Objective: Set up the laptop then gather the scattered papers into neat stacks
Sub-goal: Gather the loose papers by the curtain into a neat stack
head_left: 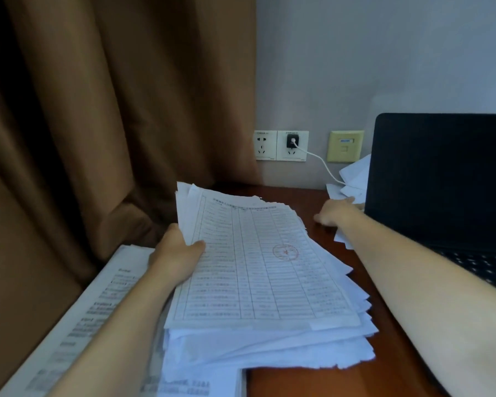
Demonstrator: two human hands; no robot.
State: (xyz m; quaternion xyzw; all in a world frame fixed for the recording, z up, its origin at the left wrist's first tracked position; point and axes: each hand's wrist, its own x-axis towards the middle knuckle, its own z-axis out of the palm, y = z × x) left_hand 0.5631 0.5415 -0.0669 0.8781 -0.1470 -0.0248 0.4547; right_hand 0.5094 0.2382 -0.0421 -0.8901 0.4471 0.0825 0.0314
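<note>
Bare left hand, bare right hand, bare forearms

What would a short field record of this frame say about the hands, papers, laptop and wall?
left hand: grips the left edge of the fanned paper bundle, thumb on top
right hand: reaches to the loose sheets beside the laptop; grip unclear
laptop: open, screen dark, at the right of the desk
printed stack: lies flat at the desk's left edge, text side up
wall: black charger plugged into a socket, white cable running down toward the loose sheets
</note>
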